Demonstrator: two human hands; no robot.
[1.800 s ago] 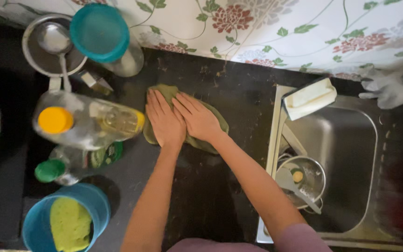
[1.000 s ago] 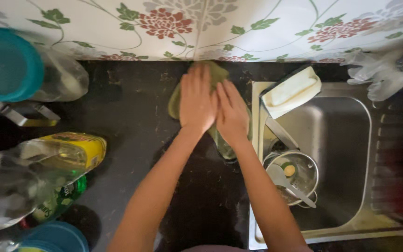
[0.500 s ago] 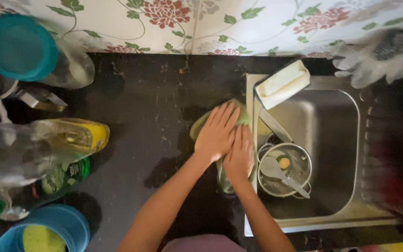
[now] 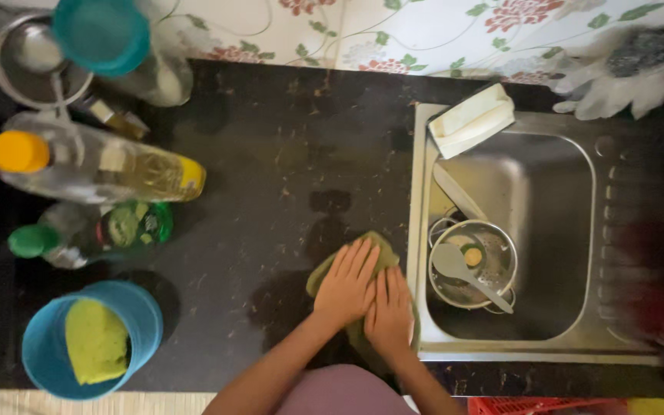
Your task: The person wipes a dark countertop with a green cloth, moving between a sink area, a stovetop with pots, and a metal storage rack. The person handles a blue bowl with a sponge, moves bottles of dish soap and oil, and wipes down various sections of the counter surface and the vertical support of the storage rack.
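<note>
Both my hands press flat, side by side, on a green cloth (image 4: 323,271) that lies on the black stone counter (image 4: 286,154), close to the sink's left rim. My left hand (image 4: 347,283) covers the cloth's middle. My right hand (image 4: 388,311) rests on its right part, next to the steel sink (image 4: 547,192). Fingers of both hands are stretched out and point away from me. Only the cloth's edges show around my hands.
In the sink sits a steel pot (image 4: 472,263) with a spoon, and a white soap dish (image 4: 472,119) rests on its back corner. At the left stand an oil bottle (image 4: 97,165), a green-capped bottle (image 4: 86,234), a blue bucket (image 4: 90,338) with a yellow sponge, and a teal-lidded jar (image 4: 113,42).
My hands have slid the cloth from the counter's back edge by the wall toward me along the sink's left rim. The view has shifted with my head.
</note>
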